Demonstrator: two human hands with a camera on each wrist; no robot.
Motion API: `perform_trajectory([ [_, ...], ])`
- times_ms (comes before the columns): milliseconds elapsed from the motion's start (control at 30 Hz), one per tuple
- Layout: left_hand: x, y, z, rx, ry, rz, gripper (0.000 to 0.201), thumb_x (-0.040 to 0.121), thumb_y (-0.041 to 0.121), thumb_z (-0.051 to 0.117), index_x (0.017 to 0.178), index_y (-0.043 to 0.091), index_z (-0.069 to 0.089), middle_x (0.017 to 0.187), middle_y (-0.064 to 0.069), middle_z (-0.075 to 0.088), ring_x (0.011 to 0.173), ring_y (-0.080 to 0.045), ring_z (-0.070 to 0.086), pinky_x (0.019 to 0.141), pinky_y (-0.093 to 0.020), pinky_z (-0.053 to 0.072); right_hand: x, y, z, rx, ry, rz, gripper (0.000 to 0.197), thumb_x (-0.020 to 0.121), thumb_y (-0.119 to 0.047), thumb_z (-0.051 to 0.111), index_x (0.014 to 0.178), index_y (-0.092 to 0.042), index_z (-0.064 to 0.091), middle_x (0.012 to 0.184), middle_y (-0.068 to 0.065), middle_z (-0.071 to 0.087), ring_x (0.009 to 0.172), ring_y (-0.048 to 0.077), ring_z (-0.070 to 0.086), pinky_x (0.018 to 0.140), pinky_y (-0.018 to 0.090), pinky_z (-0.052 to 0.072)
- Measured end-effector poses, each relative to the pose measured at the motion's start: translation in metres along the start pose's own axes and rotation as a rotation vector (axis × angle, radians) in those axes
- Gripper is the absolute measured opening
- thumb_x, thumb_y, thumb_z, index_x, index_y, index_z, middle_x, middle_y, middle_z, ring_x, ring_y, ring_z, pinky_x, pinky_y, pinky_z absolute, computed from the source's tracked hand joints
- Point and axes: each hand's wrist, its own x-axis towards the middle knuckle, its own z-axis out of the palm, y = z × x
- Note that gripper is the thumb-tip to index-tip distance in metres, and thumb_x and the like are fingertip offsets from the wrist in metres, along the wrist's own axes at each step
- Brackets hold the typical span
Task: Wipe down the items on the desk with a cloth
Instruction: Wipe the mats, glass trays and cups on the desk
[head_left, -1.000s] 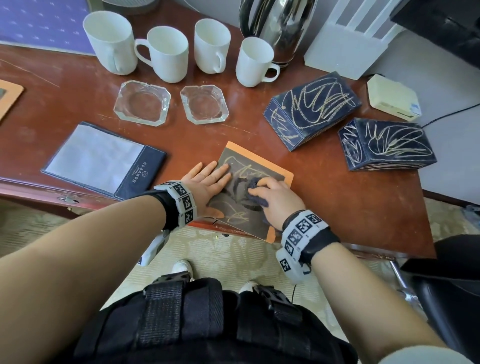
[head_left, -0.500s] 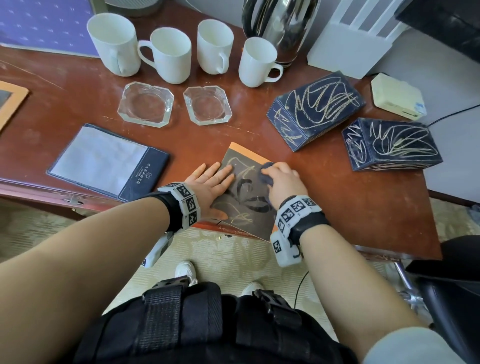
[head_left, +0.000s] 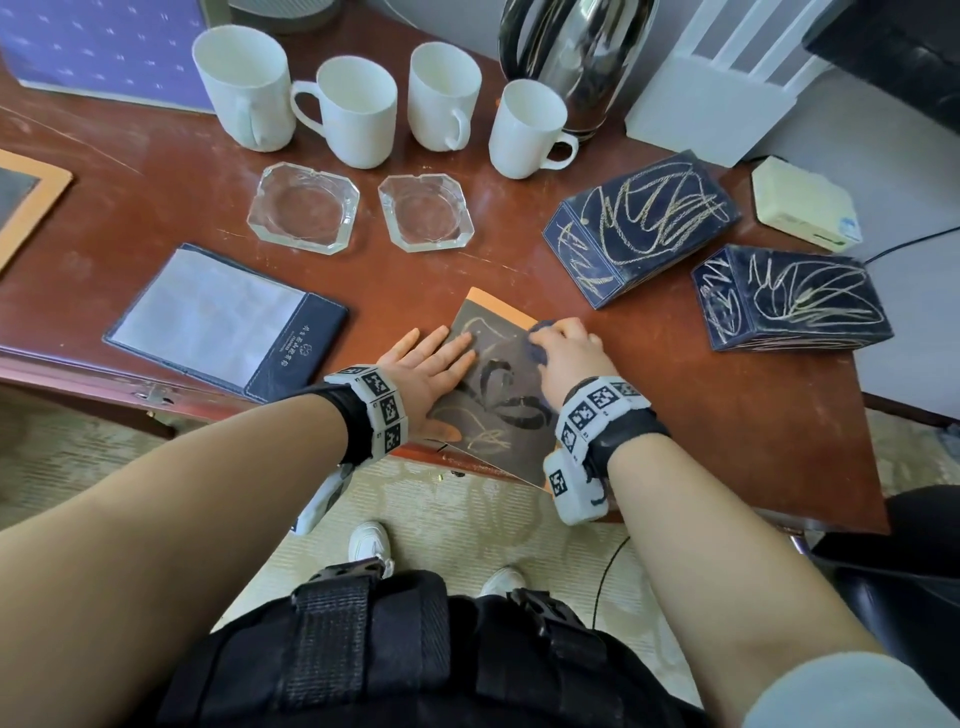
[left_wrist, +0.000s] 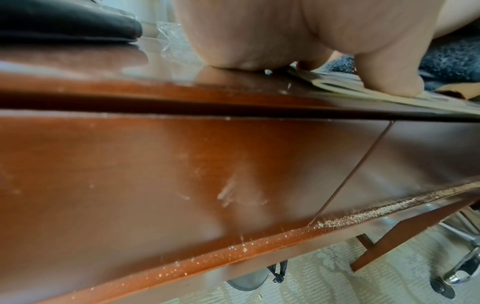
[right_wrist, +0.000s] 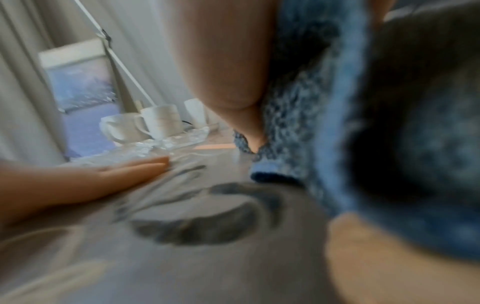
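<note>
Since the earlier frames the right hand (head_left: 566, 353) has carried the blue cloth (head_left: 537, 345) up the dark booklet (head_left: 498, 395) to its far right corner, fingers curled round the wad, while the left hand (head_left: 431, 374) lies flat and open-fingered, pinning the booklet at the desk (head_left: 779, 415) edge. Beyond it the folder (head_left: 223, 317), two ashtrays (head_left: 304, 208), four mugs (head_left: 358, 111) and two scribbled boxes (head_left: 641, 223) probably await wiping, though nothing visible confirms it.
</note>
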Motion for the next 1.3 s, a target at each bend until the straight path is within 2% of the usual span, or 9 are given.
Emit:
perform_trajectory([
  [100, 0.000, 0.000, 0.000, 0.003, 0.008, -0.001, 0.095, 0.086, 0.067, 0.037, 0.146, 0.018, -0.020, 0.152, 0.000, -0.029, 0.141, -0.023, -0.022, 0.113, -0.040, -0.014, -0.013, -0.017, 0.013, -0.041, -0.016, -0.262, 0.046, 0.092, -0.007, 0.046, 0.132, -0.029, 0.046, 0.136, -0.003, 0.036, 0.121, 0.024, 0.035, 0.093, 0.035, 0.040],
  [267, -0.001, 0.000, 0.000, -0.008, 0.009, 0.003, 0.095, 0.087, 0.066, 0.037, 0.146, 0.017, -0.019, 0.152, -0.001, -0.028, 0.141, -0.023, -0.022, 0.113, -0.040, -0.014, -0.002, -0.006, 0.003, 0.037, 0.003, -0.012, 0.047, 0.091, -0.003, 0.041, 0.130, -0.029, 0.048, 0.134, -0.001, 0.037, 0.115, 0.026, 0.036, 0.094, 0.036, 0.040],
  [433, -0.002, -0.001, 0.000, -0.029, 0.028, 0.002, 0.096, 0.086, 0.066, 0.037, 0.146, 0.016, -0.019, 0.153, 0.000, -0.028, 0.141, -0.022, -0.022, 0.112, -0.040, -0.015, -0.016, -0.022, 0.009, -0.076, -0.093, -0.269, 0.051, 0.090, -0.004, 0.045, 0.131, -0.033, 0.047, 0.138, -0.006, 0.035, 0.121, 0.023, 0.033, 0.091, 0.034, 0.041],
  [633, -0.011, -0.003, 0.004, -0.086, 0.055, -0.045, 0.101, 0.085, 0.067, 0.038, 0.144, 0.011, -0.022, 0.152, -0.004, -0.028, 0.141, -0.020, -0.022, 0.112, -0.039, -0.016, -0.009, -0.021, 0.005, 0.039, -0.028, 0.026, 0.050, 0.092, -0.002, 0.038, 0.134, -0.028, 0.045, 0.135, 0.002, 0.035, 0.119, 0.028, 0.035, 0.093, 0.036, 0.040],
  [867, -0.020, -0.006, 0.011, -0.131, 0.046, -0.174, 0.103, 0.083, 0.070, 0.034, 0.145, 0.009, -0.021, 0.153, -0.006, -0.027, 0.141, -0.023, -0.024, 0.112, -0.043, -0.016, -0.023, -0.033, 0.012, -0.130, -0.183, -0.417, 0.054, 0.090, -0.002, 0.043, 0.132, -0.035, 0.046, 0.138, -0.008, 0.034, 0.121, 0.022, 0.033, 0.092, 0.034, 0.042],
  [1000, -0.019, -0.009, 0.010, -0.147, 0.051, -0.149, 0.104, 0.083, 0.071, 0.036, 0.145, 0.010, -0.020, 0.153, -0.006, -0.026, 0.141, -0.022, -0.024, 0.112, -0.042, -0.016, 0.000, -0.031, 0.002, -0.009, -0.035, -0.092, 0.048, 0.093, -0.005, 0.039, 0.132, -0.031, 0.044, 0.134, -0.003, 0.037, 0.118, 0.025, 0.038, 0.083, 0.032, 0.042],
  [1067, -0.020, -0.009, 0.011, -0.146, 0.055, -0.148, 0.103, 0.083, 0.071, 0.035, 0.145, 0.010, -0.020, 0.153, -0.005, -0.027, 0.141, -0.022, -0.024, 0.112, -0.042, -0.016, 0.003, -0.036, -0.001, -0.027, -0.021, -0.040, 0.045, 0.093, -0.005, 0.040, 0.132, -0.027, 0.044, 0.134, 0.001, 0.036, 0.116, 0.027, 0.038, 0.079, 0.033, 0.040],
  [1200, -0.020, -0.007, 0.012, -0.135, 0.064, -0.154, 0.102, 0.083, 0.071, 0.034, 0.145, 0.010, -0.020, 0.153, -0.006, -0.026, 0.141, -0.022, -0.024, 0.112, -0.040, -0.017, -0.014, -0.054, 0.007, -0.193, -0.111, -0.422, 0.047, 0.091, -0.005, 0.046, 0.132, -0.027, 0.043, 0.137, 0.000, 0.034, 0.120, 0.026, 0.034, 0.089, 0.035, 0.041],
  [1300, -0.021, -0.008, 0.010, -0.140, 0.053, -0.156, 0.104, 0.082, 0.072, 0.034, 0.145, 0.009, -0.020, 0.153, -0.006, -0.027, 0.141, -0.022, -0.024, 0.112, -0.041, -0.016, -0.002, -0.050, 0.002, -0.170, -0.138, -0.390, 0.047, 0.090, -0.002, 0.045, 0.129, -0.027, 0.045, 0.136, -0.001, 0.034, 0.120, 0.025, 0.035, 0.089, 0.035, 0.043],
])
